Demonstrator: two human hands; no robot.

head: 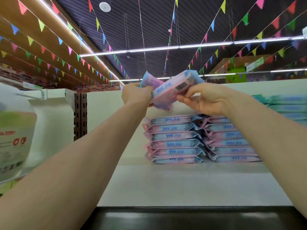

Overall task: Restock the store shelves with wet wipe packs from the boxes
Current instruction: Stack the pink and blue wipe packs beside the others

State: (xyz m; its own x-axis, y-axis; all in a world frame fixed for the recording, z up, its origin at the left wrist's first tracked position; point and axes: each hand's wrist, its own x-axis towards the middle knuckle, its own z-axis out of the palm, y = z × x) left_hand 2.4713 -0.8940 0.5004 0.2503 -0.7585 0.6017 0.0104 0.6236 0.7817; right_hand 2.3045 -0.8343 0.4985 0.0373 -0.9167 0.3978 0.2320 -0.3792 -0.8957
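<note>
1. Bunting (41, 25) overhead, white shelf (166, 180) below, wipes stack (174, 138) on it.
2. Just above that stack I see the wet wipe pack (171, 92), tilted: left hand (136, 95) clenches one end, right hand (204, 98) pinches the other.
3. Looks light, soft and slick to me, so I'd hold it by both ends.

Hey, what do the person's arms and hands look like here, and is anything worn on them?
Both arms are bare. No sleeve shows on the left forearm or the right forearm up to the edge of the picture. The left hand and the right hand have no gloves, and no ring, watch, bracelet or marking is visible on them.
</note>
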